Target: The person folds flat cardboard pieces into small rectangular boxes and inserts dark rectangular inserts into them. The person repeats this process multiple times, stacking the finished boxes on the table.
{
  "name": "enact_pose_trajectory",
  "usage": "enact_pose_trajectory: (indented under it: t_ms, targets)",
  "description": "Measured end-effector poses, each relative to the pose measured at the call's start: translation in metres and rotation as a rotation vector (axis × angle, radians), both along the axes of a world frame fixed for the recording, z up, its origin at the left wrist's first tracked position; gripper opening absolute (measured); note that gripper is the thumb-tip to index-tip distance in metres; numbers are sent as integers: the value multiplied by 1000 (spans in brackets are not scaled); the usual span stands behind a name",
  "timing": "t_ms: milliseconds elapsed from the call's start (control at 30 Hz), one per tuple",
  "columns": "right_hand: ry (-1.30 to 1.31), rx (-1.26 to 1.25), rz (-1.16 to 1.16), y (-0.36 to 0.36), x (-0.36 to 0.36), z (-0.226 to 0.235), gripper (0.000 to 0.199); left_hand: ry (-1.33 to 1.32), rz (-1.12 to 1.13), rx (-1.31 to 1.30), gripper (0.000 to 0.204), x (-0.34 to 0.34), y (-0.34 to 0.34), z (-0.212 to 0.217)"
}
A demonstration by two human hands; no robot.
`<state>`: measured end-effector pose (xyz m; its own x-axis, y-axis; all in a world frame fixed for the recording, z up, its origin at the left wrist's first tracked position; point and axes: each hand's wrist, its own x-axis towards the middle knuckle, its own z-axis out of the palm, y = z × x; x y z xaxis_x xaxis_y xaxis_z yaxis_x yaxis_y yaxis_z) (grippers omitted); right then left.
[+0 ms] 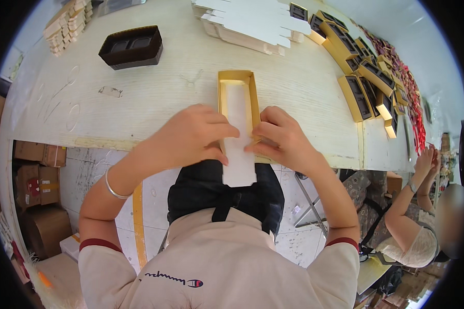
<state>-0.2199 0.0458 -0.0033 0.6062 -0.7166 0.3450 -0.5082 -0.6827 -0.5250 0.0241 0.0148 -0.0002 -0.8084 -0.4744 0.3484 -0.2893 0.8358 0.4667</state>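
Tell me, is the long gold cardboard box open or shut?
Open: the long gold cardboard box shows its inside, with a white card strip lying in it.

box (235,77): gold
liner (238,134): white
desk (170,87): pale wood grain
tray (132,47): dark brown
bangle (112,188): silver
shirt (227,268): beige, dark red cuffs
flat cartons (252,23): white
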Motion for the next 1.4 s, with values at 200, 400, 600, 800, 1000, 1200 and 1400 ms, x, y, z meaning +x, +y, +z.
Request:
enact_pose_trajectory:
  t_ms: [200, 400, 600, 800, 1000, 1200, 1400]
  targets:
    - [38, -82, -170, 9, 25, -7, 20, 105, 159, 46, 30, -23, 12, -12]
    - [6, 121, -68, 18, 15, 13, 21, 201, 255, 233, 22, -30, 17, -13]
    - [25, 123, -12, 25, 4, 9, 41, 174, 204, 237, 16, -24, 19, -12]
    - [59, -298, -34, 46, 11, -6, 43, 115, 190, 378, 18, -21, 23, -3]
    - [-369, 52, -133, 43, 17, -22, 21, 232, -25, 735, 46, -6, 13, -7]
    - [-654, 178, -251, 46, 32, -30, 30, 409, 127, 642, 29, -15, 31, -21]
    - [-246, -162, -289, 53, 37, -32, 38, 262, 274, 145, 18, -19, 37, -20]
